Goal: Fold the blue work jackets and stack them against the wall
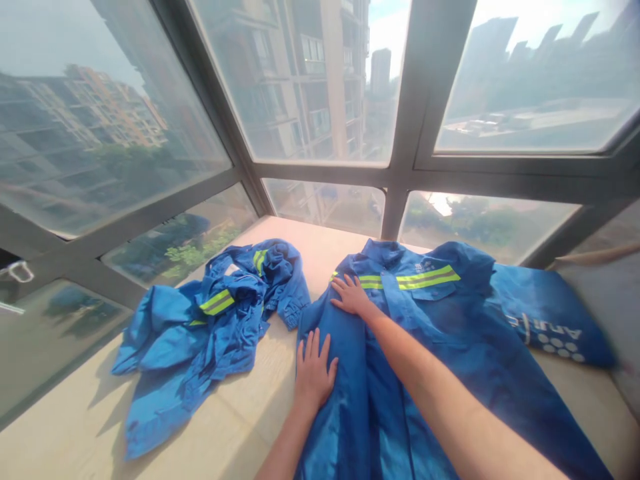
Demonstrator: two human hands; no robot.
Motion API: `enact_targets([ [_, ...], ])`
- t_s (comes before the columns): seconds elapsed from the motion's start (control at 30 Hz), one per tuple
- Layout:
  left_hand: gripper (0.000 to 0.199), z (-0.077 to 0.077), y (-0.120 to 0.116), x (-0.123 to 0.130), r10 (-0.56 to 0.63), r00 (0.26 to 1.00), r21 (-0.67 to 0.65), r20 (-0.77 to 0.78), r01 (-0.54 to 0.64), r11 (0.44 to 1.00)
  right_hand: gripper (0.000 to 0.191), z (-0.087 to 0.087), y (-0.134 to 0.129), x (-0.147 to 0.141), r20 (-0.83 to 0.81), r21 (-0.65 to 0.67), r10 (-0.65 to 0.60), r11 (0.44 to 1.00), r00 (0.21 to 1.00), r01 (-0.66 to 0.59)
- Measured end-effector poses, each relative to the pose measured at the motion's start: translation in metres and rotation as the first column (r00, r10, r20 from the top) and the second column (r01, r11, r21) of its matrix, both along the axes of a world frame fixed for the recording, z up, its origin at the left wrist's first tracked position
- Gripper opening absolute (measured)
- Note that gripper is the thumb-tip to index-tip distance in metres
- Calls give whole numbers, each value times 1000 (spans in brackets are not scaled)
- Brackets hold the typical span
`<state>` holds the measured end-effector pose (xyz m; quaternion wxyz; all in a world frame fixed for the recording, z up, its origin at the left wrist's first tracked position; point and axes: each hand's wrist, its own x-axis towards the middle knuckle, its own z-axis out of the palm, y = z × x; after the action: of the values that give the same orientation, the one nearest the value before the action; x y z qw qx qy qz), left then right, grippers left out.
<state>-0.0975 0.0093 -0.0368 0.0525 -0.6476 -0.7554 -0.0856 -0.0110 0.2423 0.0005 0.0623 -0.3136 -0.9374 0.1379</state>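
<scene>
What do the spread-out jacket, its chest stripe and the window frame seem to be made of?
The jacket looks like woven cloth, mostly matte, going by its soft creases; the fibre can't be told. The chest stripe is probably bright reflective tape, yellow with a grey middle band. The window frame could be coated metal or plastic, given its smooth grey faces and straight edges.
</scene>
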Motion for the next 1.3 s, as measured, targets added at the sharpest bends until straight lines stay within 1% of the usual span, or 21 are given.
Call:
enact_targets([
  [0.1,59,-2,0,0,10,1000,-2,10,-10,1000,59,-17,1,-2,-36,26,-105,994,994,106],
  [0.2,61,-3,0,-1,11,1000,4,22,-11,1000,58,-21,4,-1,-34,20,-90,996,995,90],
  [0.23,61,-4,0,-1,12,1000,4,23,-12,1000,57,-21,7,0,-30,13,-94,995,995,95],
  [0.37,60,-3,0,0,15,1000,0,16,-15,1000,56,-11,24,6,-39,-18,-195,981,980,194],
  [0.43,59,0,1,0,20,1000,-8,15,-20,1000,54,-3,30,9,-38,-43,-195,980,980,193],
  [0.5,58,3,2,2,26,999,-16,21,-26,1000,52,6,29,11,-46,-55,-191,981,981,188],
  [0.57,57,7,3,4,34,999,-23,33,-33,999,51,14,19,17,-61,-55,-205,978,977,202],
  [0.63,56,9,5,6,41,998,-25,45,-39,999,51,16,-1,32,-69,-50,-221,975,973,217],
  [0.7,56,10,6,7,43,998,-25,56,-42,999,51,10,-30,63,-130,-49,-239,971,962,235],
  [0.73,55,10,7,7,44,997,-24,61,-43,999,50,5,-48,85,-187,-53,-255,967,949,250],
  [0.8,56,8,8,6,47,996,-26,70,-45,999,49,-9,-89,139,-320,-77,-305,952,897,297],
  [0.87,57,7,12,5,44,996,-32,73,-41,999,47,-23,-133,199,-380,-85,-364,929,850,359],
  [0.93,57,7,18,3,32,997,-47,69,-29,998,45,-32,-177,254,-388,-56,-394,912,833,406],
  [0.97,57,8,23,2,26,997,-57,66,-22,998,44,-34,-197,277,-377,-36,-404,906,834,423],
  [1.03,57,14,32,3,18,998,-78,64,-13,997,43,-34,-231,313,-351,5,-421,893,837,451],
  [1.1,55,25,39,6,7,997,-88,74,-1,996,44,-30,-255,336,-329,41,-422,887,845,459],
  [1.17,49,39,39,14,-10,996,-80,90,17,997,45,-27,-271,351,-313,71,-419,884,852,461],
  [1.23,44,52,29,27,-34,994,-67,101,41,997,45,-25,-279,361,-298,92,-435,873,850,479],
  [1.3,42,59,7,44,-51,992,-50,117,58,997,45,-28,-284,370,-286,107,-473,849,833,518],
])
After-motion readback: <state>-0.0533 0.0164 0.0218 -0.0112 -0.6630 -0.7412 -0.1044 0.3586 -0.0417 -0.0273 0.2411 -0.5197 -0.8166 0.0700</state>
